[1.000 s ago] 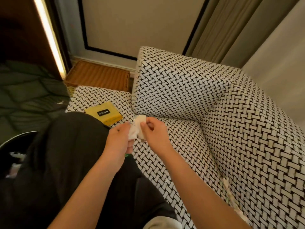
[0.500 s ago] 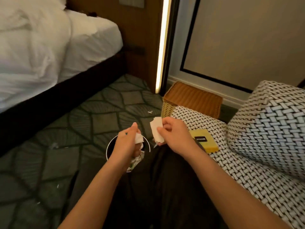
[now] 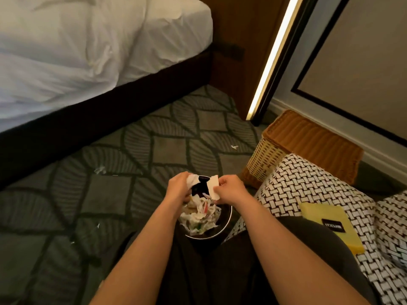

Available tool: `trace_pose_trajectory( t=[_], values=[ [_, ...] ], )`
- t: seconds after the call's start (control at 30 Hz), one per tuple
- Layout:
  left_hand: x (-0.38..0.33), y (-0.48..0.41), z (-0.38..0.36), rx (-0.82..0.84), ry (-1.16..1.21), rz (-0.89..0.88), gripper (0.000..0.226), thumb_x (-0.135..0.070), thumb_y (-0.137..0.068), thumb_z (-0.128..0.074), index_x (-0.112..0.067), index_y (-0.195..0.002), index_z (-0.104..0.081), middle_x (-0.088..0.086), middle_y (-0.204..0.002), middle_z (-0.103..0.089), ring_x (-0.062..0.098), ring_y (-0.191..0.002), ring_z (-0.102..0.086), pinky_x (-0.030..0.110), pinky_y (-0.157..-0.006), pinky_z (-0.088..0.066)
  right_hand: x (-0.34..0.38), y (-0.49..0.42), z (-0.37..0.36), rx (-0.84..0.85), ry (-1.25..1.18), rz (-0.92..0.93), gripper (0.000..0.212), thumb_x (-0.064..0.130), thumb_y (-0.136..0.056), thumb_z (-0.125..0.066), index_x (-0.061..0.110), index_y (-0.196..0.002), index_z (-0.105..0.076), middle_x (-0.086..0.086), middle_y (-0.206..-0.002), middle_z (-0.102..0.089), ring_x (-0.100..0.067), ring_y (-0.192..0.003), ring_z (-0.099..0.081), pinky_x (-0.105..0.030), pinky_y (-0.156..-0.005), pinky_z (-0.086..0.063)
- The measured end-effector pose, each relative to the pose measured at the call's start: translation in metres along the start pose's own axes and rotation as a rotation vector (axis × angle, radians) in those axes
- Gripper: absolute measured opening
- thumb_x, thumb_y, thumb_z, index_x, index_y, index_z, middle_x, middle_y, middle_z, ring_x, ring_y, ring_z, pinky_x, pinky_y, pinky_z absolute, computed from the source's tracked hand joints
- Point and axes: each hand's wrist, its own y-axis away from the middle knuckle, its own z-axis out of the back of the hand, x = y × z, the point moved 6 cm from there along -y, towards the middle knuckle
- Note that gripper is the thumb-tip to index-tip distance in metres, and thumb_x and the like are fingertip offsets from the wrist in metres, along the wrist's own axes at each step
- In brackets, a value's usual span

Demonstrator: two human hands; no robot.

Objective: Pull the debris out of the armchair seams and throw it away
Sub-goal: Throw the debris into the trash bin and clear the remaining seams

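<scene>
Bedroom corner with grey patterned carpet.
A white-sheeted bed on a dark base stands left; a lit light strip edges the wood panel, wicker basket below.

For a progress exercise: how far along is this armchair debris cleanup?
Done: the bin already holds crumpled scraps. In hand: the left hand grips a tissue wad, the right hand pinches a paper scrap, both over it. Left: dropping both; armchair seams out of view.

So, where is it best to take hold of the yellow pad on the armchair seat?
Probably from above, pinching its thick right edge: the yellow pad lies flat on the armchair seat, and the dark clothing lies against its near-left side.
</scene>
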Motion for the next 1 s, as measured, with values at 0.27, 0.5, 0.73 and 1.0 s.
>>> trace_pose_trajectory(
  t=[0.27,0.5,0.73,1.0],
  values=[
    [0.001,-0.05,-0.022,0.008,-0.266,0.077,0.032,-0.022,-0.094,-0.044,-0.006,-0.119,-0.056,0.013,-0.098,-0.06,0.022,-0.078,-0.053,0.029,-0.064,-0.041,-0.02,-0.057,-0.029,0.036,-0.085,-0.118,0.034,0.001,-0.086,-0.05,0.011,-0.119,-0.055,-0.017,-0.121,-0.055,-0.032,-0.105,-0.057,-0.049,-0.087,-0.053],
    [0.006,-0.063,-0.025,0.034,-0.467,0.087,0.035,-0.015,-0.095,-0.042,-0.001,-0.126,-0.051,0.018,-0.128,-0.053,0.032,-0.116,-0.05,0.036,-0.089,-0.044,-0.023,-0.068,-0.029,0.041,0.001,-0.103,0.037,0.0,-0.089,-0.043,0.007,-0.123,-0.055,-0.014,-0.112,-0.055,-0.021,-0.095,-0.048,-0.042,-0.097,-0.047],
    [0.002,-0.049,-0.025,0.056,-0.297,-0.01,0.028,-0.017,-0.094,-0.046,-0.006,-0.115,-0.06,0.007,-0.101,-0.057,0.016,-0.084,-0.051,0.027,-0.066,-0.037,-0.011,-0.049,-0.009,-0.004,0.104,-0.049,0.025,0.002,-0.089,-0.046,0.007,-0.106,-0.064,-0.015,-0.118,-0.059,-0.03,-0.106,-0.056,-0.035,-0.091,-0.048],
    [-0.007,0.002,-0.026,0.119,-0.312,-0.194,0.019,-0.018,-0.095,-0.046,-0.008,-0.101,-0.062,0.004,-0.097,-0.064,0.009,-0.08,-0.059,0.02,-0.062,-0.041,0.018,-0.007,0.027,-0.003,0.294,0.122,0.021,0.011,-0.091,-0.05,0.012,-0.105,-0.065,-0.012,-0.112,-0.064,-0.026,-0.103,-0.06,-0.039,-0.091,-0.05]
  ],
)
